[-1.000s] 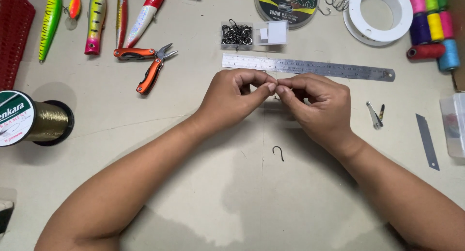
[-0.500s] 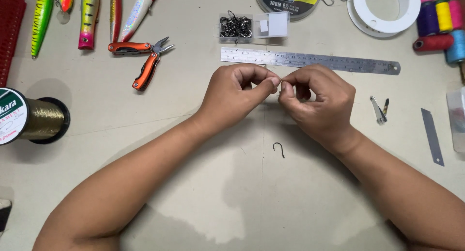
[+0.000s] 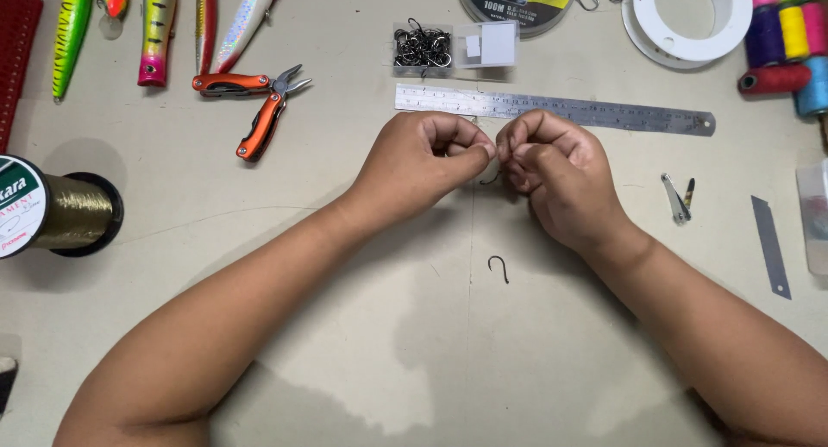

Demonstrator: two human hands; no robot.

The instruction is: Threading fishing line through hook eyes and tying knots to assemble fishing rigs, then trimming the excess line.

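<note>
Bright, even overhead light — soft shadows under both forearms, picture sharp, no glare.

A small dark fish hook (image 3: 492,179) sits pinched between the fingertips of the left hand (image 3: 420,160) and the right hand (image 3: 552,175), its curved bend hanging just below them, above the surface (image 3: 345,326). A thin line (image 3: 471,240) runs from it straight down toward the person. A second dark hook (image 3: 498,267) lies loose on the surface just beside that line, bend away from the person.
</note>
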